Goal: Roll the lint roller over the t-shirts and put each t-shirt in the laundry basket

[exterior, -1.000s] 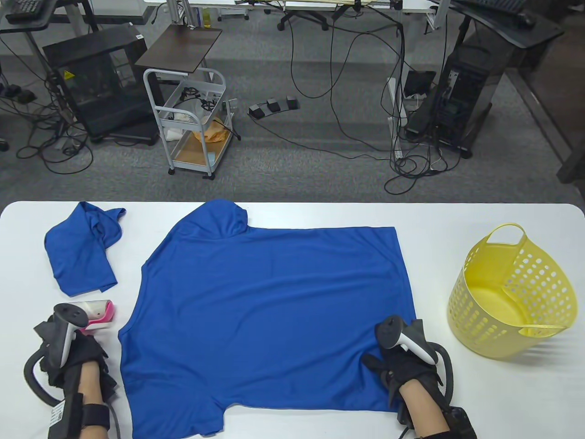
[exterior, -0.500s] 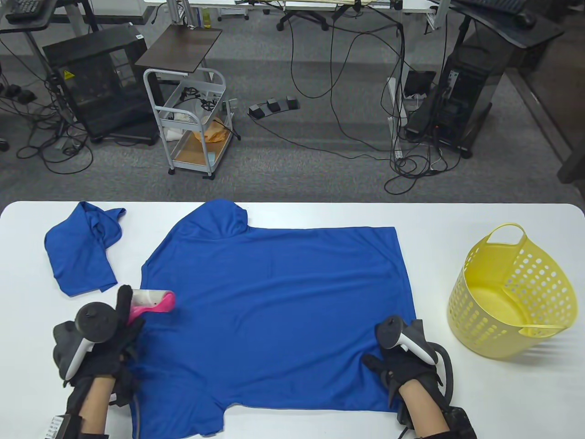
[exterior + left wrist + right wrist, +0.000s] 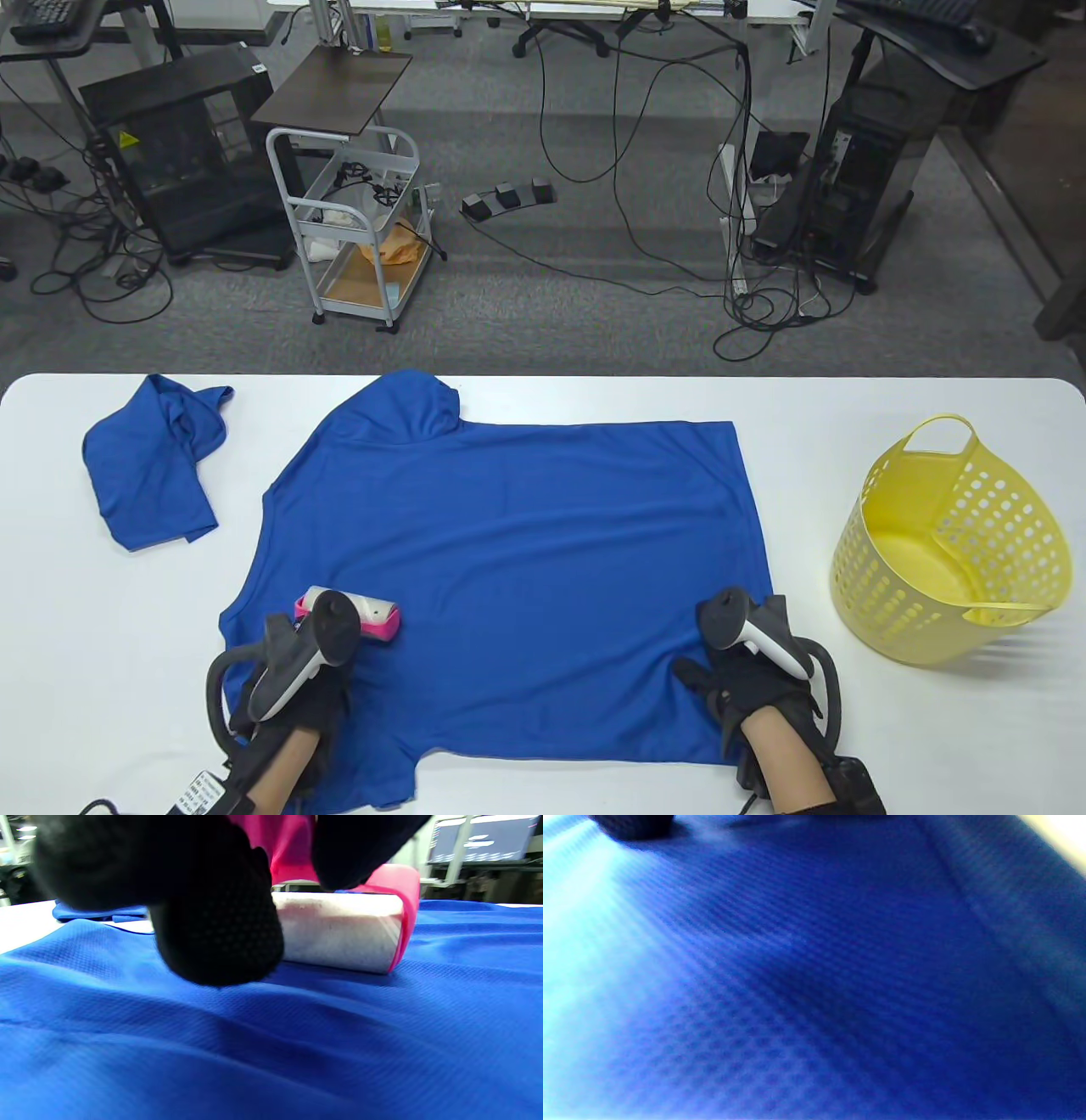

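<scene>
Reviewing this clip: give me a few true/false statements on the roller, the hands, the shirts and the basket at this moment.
1. The lint roller rests on the spread t-shirt. True.
2. The left hand holds the roller. True.
3. The laundry basket holds a t-shirt. False: nothing shows inside it.
4. The right hand is lifted clear of the shirt. False: it rests on the shirt's near right corner.
5. The crumpled t-shirt lies to the left of the spread one. True.
</scene>
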A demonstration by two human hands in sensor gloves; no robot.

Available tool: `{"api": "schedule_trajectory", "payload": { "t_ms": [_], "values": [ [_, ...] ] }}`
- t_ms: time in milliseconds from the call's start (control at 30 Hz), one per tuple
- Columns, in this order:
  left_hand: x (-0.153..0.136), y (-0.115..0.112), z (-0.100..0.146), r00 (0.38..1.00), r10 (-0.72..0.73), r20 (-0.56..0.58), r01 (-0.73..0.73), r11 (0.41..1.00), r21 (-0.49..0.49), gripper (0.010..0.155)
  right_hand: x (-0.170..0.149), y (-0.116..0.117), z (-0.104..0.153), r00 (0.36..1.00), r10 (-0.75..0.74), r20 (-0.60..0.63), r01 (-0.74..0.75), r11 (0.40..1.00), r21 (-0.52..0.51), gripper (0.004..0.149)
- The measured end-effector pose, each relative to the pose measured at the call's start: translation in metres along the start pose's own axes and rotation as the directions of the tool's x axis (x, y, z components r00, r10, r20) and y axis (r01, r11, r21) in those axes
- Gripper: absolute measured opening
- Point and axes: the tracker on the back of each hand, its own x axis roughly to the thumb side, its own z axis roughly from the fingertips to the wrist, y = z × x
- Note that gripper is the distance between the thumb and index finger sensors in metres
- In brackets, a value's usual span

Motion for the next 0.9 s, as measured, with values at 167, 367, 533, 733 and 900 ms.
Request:
{"api": "schedule_trajectory", "payload": {
  "t_ms": [167, 367, 533, 733, 900],
  "values": [
    [0.041, 0.026, -0.062, 0.988, -0.084, -0.126, 0.07, 0.991, -0.117, 0.055, 0.001, 0.003, 0.0, 1.0, 0.004, 0.005, -0.004, 1.0, -0.014, 0.074],
    [0.061, 0.044, -0.149, 0.973, 0.013, -0.229, -0.075, 0.962, -0.264, 0.058, 0.002, 0.003, 0.0, 1.0, 0.002, 0.005, -0.002, 1.0, -0.015, 0.074],
    [0.07, 0.032, -0.191, 0.977, 0.082, -0.199, -0.133, 0.957, -0.258, 0.069, 0.002, 0.003, 0.0, 1.0, -0.002, 0.007, 0.002, 1.0, -0.006, 0.074],
    [0.062, 0.029, -0.181, 0.985, 0.089, -0.148, -0.12, 0.968, -0.22, 0.068, 0.002, 0.003, 0.0, 1.0, 0.001, 0.006, -0.001, 1.0, -0.002, 0.074],
    [0.025, 0.034, -0.128, 0.997, 0.068, -0.039, -0.077, 0.953, -0.292, 0.063, 0.002, 0.003, 0.0, 1.0, -0.001, 0.003, 0.001, 1.0, 0.0, 0.074]
  ]
}}
